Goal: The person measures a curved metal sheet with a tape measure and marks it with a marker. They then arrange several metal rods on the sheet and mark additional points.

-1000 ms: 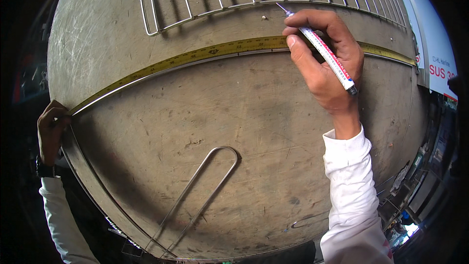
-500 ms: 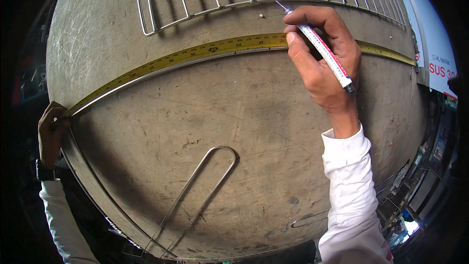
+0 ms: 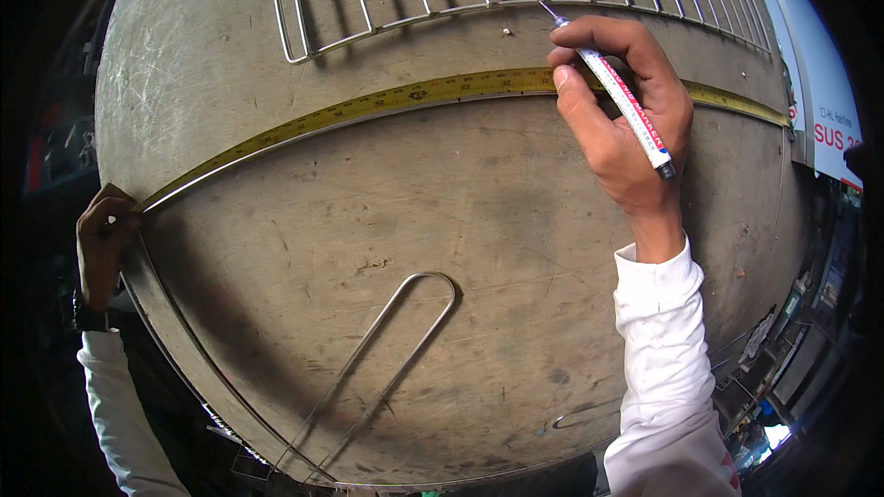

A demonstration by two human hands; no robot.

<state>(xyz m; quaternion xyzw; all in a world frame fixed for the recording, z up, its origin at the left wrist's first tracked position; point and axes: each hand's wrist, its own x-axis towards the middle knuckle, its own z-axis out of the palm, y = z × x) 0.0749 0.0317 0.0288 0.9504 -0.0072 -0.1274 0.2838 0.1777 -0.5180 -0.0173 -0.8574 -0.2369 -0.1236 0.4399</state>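
The left hand (image 3: 98,244) pinches the left end of a yellow steel tape measure (image 3: 368,102), laid along a thin silvery metal rod (image 3: 207,174) on the scuffed brown desk (image 3: 525,285); the right hand (image 3: 624,158) holds a white-and-red marker (image 3: 627,110); keeping the tape taut and flush there should read truest

The left grip (image 3: 104,228) is held out at far left, its fingers curled inward. The right grip (image 3: 635,120) is set farther forward, thumb and index finger bent. The forearms are covered by white sleeves (image 3: 661,340).
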